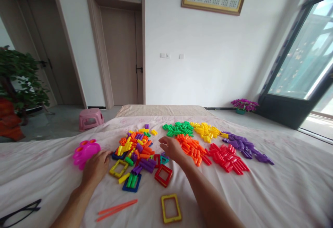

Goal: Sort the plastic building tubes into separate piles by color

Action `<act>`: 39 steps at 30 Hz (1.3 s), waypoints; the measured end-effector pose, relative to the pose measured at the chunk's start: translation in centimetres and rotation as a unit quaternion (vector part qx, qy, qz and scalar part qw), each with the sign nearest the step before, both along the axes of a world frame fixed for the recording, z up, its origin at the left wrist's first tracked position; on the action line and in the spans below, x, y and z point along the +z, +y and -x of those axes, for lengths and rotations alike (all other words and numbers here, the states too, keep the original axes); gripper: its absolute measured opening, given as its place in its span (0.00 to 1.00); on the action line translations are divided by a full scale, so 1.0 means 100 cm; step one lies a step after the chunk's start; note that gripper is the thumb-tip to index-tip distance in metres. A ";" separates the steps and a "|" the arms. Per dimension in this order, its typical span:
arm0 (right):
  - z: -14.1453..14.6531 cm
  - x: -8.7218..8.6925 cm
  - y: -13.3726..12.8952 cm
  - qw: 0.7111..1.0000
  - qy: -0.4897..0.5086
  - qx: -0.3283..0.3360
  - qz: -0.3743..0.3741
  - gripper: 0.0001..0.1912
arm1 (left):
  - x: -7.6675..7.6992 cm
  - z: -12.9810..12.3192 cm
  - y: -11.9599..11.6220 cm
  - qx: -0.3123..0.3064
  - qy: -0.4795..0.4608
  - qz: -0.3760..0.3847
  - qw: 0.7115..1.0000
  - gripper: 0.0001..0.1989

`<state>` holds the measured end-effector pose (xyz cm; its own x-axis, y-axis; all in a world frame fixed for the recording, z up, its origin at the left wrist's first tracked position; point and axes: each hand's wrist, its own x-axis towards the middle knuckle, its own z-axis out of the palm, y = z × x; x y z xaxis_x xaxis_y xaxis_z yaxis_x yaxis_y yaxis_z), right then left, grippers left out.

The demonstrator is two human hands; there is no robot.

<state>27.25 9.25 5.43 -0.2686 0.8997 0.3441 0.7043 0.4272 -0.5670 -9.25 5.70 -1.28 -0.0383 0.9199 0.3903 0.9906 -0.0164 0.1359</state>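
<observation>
My left hand (pixel 97 163) rests over the cloth between a pink paw-shaped piece (pixel 85 153) and a mixed pile of coloured tubes (pixel 137 144); its fingers are partly bent, with nothing visible in them. My right hand (pixel 171 146) is just right of that pile, fingers apart and no piece seen between them. Beside and beyond it lie sorted heaps: green (pixel 179 128), orange (pixel 192 149), yellow (pixel 206 131), red (pixel 229 158) and purple (pixel 241 144). Square frames in yellow (pixel 119 168), red (pixel 163 176) and blue (pixel 131 183) lie before the mixed pile.
Nearer me on the cloth (pixel 145 209) are orange tweezers (pixel 117 209), a yellow rectangular frame (pixel 171 208) and black glasses (pixel 20 212). A pink stool (pixel 91 118) stands on the floor beyond the left edge. Potted purple flowers (pixel 244 105) stand by the wall.
</observation>
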 end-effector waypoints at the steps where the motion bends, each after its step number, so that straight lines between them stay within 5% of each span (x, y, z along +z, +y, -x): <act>1: 0.012 -0.005 -0.003 1.000 -0.008 0.021 0.006 0.14 | 0.000 0.000 0.000 0.001 -0.001 0.000 1.000 0.20; 8: 0.047 -0.018 -0.010 0.994 -0.086 0.049 0.048 0.14 | -0.002 0.000 0.001 0.009 -0.010 0.004 1.000 0.20; 15: 0.048 -0.032 -0.002 1.000 0.017 0.017 0.019 0.17 | -0.002 0.000 0.001 0.006 -0.007 -0.003 1.000 0.19; 21: 0.011 -0.001 0.010 0.998 0.058 -0.023 -0.001 0.15 | -0.001 0.000 0.001 0.002 -0.011 -0.003 1.000 0.19; 26: -0.048 0.035 0.008 0.991 -0.032 -0.133 0.000 0.11 | -0.004 0.003 0.002 0.000 -0.011 -0.006 1.000 0.20; 32: -0.107 0.042 0.006 0.961 -0.105 -0.255 0.036 0.14 | -0.002 0.002 0.002 0.009 0.000 0.004 1.000 0.20; 36: -0.104 0.044 0.005 0.960 -0.111 -0.254 0.032 0.15 | 0.000 -0.001 0.000 0.016 -0.001 0.016 1.000 0.20; 39: -0.074 0.043 0.001 0.978 -0.097 -0.184 0.018 0.13 | 0.001 -0.001 0.000 0.015 -0.006 0.013 1.000 0.20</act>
<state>34.68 9.40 9.72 0.0180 0.9585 0.2846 0.9026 0.1069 -0.4170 -9.17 5.67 -1.21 -0.0702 0.9282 0.3654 0.9888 0.0164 0.1484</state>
